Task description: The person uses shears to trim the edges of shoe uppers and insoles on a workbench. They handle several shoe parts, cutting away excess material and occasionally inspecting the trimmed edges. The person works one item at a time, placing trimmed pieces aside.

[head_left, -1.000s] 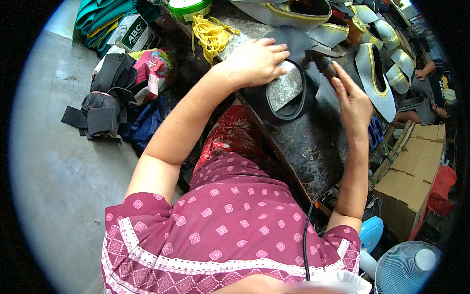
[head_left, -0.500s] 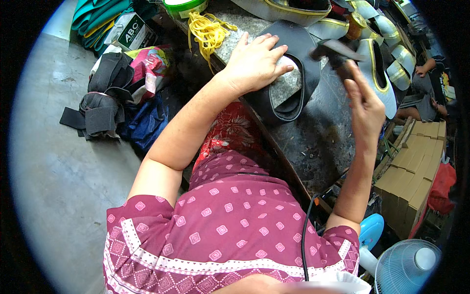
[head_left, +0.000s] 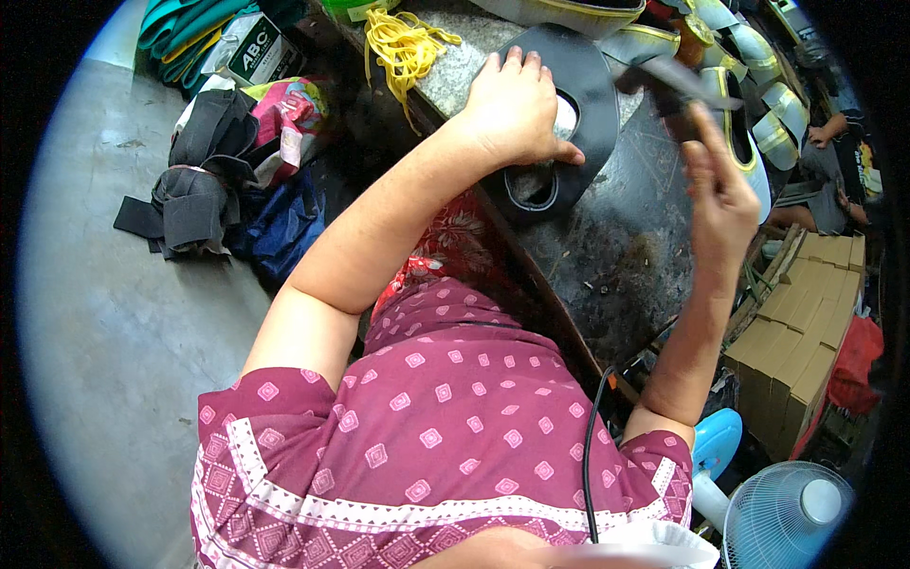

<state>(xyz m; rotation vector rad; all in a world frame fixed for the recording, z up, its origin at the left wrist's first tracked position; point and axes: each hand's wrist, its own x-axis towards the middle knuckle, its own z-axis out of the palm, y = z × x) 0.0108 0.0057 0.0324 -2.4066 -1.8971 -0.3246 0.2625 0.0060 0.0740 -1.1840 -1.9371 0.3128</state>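
Black shoe piece (head_left: 597, 121), oval-holed, lies beneath left hand (head_left: 517, 106), fingers outstretched, thumb apart, and at ten o'clock from right hand (head_left: 722, 190), wrapped around hammer (head_left: 671, 92).

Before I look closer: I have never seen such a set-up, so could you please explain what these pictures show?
There is no machine here: a person works with two bare hands. The pictures come from a wide fisheye camera worn on the head, looking down, so straight edges bend near the rim. The left hand lies spread on a flat black piece with an oval opening. The right hand holds a hammer, blurred, raised to the right of that piece. On the dark worktable there are also a bundle of yellow strips and grey pieces with yellow edging.
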